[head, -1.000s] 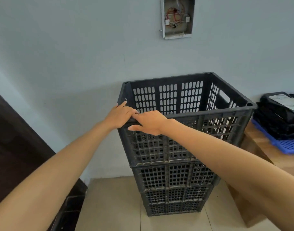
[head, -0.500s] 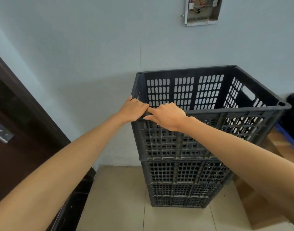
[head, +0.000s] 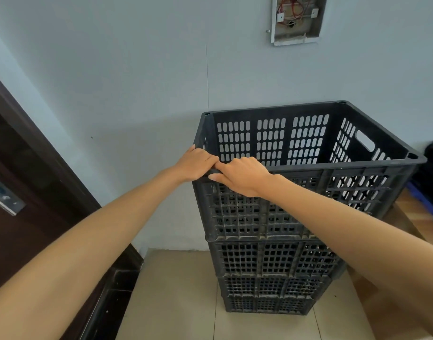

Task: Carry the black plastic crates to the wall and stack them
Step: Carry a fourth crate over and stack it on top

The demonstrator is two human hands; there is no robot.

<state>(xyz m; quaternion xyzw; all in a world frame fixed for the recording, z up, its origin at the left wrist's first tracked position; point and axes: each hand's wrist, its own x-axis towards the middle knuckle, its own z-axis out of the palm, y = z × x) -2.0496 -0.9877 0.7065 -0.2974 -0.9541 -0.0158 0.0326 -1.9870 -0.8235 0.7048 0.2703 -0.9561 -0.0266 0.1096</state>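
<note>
A stack of black plastic crates stands on the tiled floor against the pale wall [head: 137, 82]. The top crate [head: 345, 192] is open and empty, with slotted sides and a handle hole on its right wall. Lower crates [head: 272, 263] are nested under it. My left hand [head: 194, 165] grips the top crate's near left corner rim. My right hand [head: 242, 176] is closed over the near rim right beside it, the two hands touching.
A dark wooden door [head: 21, 217] with a metal lock plate [head: 4, 197] stands at the left. An open electrical box [head: 297, 18] with wires hangs on the wall above. Wooden furniture [head: 406, 217] with blue and black items [head: 431, 182] sits at the right.
The view has shifted left, so the crate stack sits further right in frame. Both hands have stayed closed on the top crate's near left rim.
</note>
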